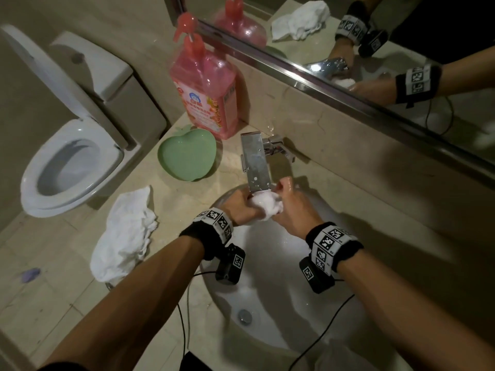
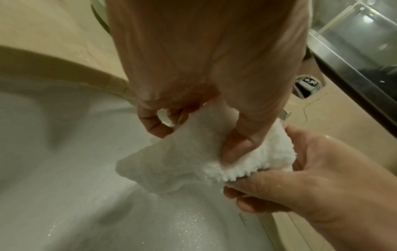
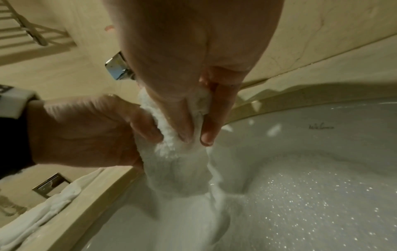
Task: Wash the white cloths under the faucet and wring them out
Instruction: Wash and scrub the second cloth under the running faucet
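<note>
Both hands hold one bunched, wet white cloth (image 1: 265, 205) over the sink basin (image 1: 270, 298), right under the chrome faucet (image 1: 255, 164). My left hand (image 1: 242, 207) grips its left end, fingers curled round it. My right hand (image 1: 290, 207) pinches the other end. In the left wrist view the cloth (image 2: 193, 161) hangs from my left hand (image 2: 204, 122), and the right hand (image 2: 300, 183) holds it from below. In the right wrist view the cloth (image 3: 178, 163) droops toward the wet basin (image 3: 300, 186) between my right hand (image 3: 193, 122) and left hand (image 3: 92, 132). A second white cloth (image 1: 124, 236) lies crumpled on the counter.
On the beige counter (image 1: 67, 303) behind the sink stand a pink pump bottle (image 1: 206, 92) and a green apple-shaped dish (image 1: 187, 158). A toilet (image 1: 72, 167) with raised lid is at the left. A mirror (image 1: 401, 49) runs along the back wall. Cables hang from both wrist cameras.
</note>
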Demonstrator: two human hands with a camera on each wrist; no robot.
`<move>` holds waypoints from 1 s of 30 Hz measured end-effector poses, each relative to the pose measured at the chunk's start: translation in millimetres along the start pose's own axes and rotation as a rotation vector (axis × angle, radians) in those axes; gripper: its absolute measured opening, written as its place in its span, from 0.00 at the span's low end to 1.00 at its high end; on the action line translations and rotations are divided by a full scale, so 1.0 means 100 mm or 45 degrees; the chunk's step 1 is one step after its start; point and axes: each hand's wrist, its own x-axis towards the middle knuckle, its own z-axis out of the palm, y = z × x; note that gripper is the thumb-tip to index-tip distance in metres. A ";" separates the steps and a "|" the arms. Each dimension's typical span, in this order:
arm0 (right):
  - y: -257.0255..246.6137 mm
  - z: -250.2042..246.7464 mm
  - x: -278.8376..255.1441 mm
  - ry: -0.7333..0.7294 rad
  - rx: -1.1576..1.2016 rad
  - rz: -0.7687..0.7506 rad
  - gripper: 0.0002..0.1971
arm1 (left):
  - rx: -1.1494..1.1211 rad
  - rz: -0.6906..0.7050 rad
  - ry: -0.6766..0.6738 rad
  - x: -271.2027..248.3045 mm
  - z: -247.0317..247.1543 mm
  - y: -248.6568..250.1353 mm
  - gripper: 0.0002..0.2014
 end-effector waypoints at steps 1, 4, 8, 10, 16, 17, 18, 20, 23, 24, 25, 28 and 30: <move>0.01 -0.02 0.00 0.007 -0.001 0.021 0.33 | -0.084 0.007 0.022 0.01 0.01 -0.01 0.27; 0.05 -0.10 0.01 -0.020 0.014 0.025 0.20 | -0.143 0.095 0.065 0.00 -0.01 0.00 0.20; 0.13 -0.15 0.00 -0.150 0.182 0.051 0.05 | -0.133 0.151 0.094 0.06 -0.08 -0.07 0.19; 0.15 -0.14 0.00 -0.134 0.396 0.133 0.11 | -0.220 0.058 0.121 0.06 -0.09 -0.13 0.16; 0.16 -0.09 0.04 -0.078 0.705 0.346 0.09 | -0.309 0.073 0.329 0.06 -0.18 -0.18 0.14; 0.17 -0.09 0.04 -0.061 0.691 0.352 0.10 | -0.281 0.083 0.339 0.06 -0.20 -0.21 0.15; 0.17 -0.09 0.04 -0.052 0.678 0.352 0.11 | -0.242 0.086 0.337 0.05 -0.23 -0.23 0.17; 0.16 -0.09 0.03 -0.092 0.643 0.336 0.13 | -0.164 0.066 0.297 0.03 -0.27 -0.28 0.20; 0.11 -0.09 -0.01 -0.171 0.574 0.220 0.18 | -0.112 0.063 0.296 0.00 -0.29 -0.33 0.24; 0.08 -0.09 -0.02 -0.148 0.548 0.180 0.22 | -0.134 0.050 0.300 -0.01 -0.29 -0.34 0.26; 0.05 -0.08 -0.03 -0.105 0.524 0.145 0.22 | -0.157 0.032 0.303 -0.02 -0.31 -0.34 0.29; 0.01 -0.04 -0.03 0.003 0.531 0.059 0.17 | -0.040 -0.024 0.286 -0.05 -0.35 -0.35 0.30; -0.01 -0.03 -0.03 0.033 0.523 0.050 0.18 | 0.065 -0.031 0.296 -0.08 -0.36 -0.32 0.23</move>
